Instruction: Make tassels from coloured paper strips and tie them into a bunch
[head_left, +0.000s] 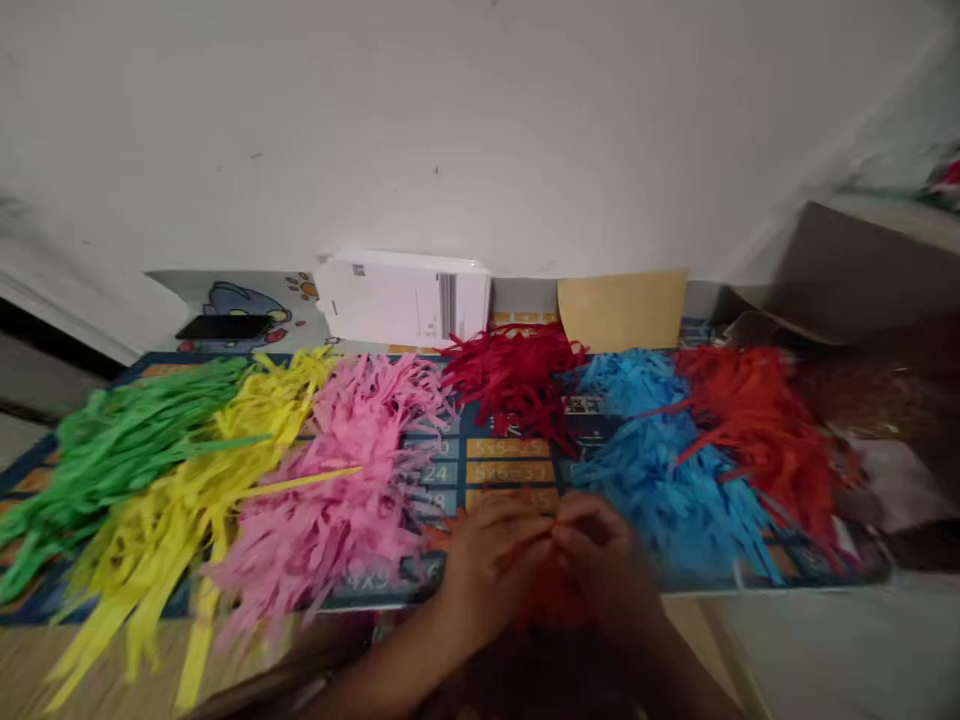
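Red paper strips [553, 590] between two hands [499, 570]; six piles [352, 510].

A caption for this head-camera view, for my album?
Left hand and right hand pinch red paper strips over a times-table mat, near pink paper strips.

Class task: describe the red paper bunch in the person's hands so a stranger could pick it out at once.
Find the times-table mat under piles of coloured paper strips. At its near edge, between the pink pile and the blue pile, the left hand and right hand pinch a small red paper bunch. Unlike the big piles lying on the mat, it alone is held.
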